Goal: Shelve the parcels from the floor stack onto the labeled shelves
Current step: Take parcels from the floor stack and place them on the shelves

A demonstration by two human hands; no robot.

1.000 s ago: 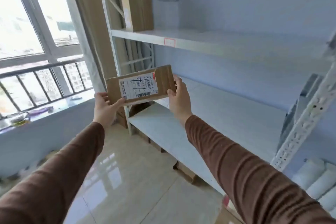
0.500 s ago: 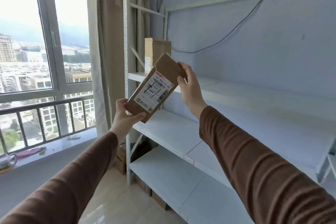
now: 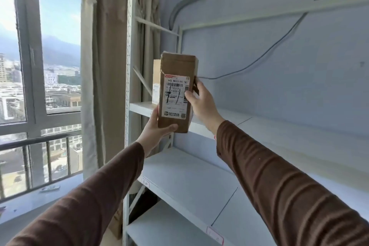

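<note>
We have turned the parcel [image 3: 176, 94] from tilted to upright, label facing us, and raised it to the upper shelf [image 3: 279, 126]; placement looks close. Our left hand [image 3: 157, 130] cups its base, our right hand [image 3: 201, 102] grips its right edge. Just behind, far left on that shelf, another box [image 3: 156, 82] stands, limiting room there.

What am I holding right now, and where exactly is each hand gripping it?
An upright brown cardboard parcel with a white shipping label. The left hand grips its bottom end; the right hand pinches its right side edge.
</note>
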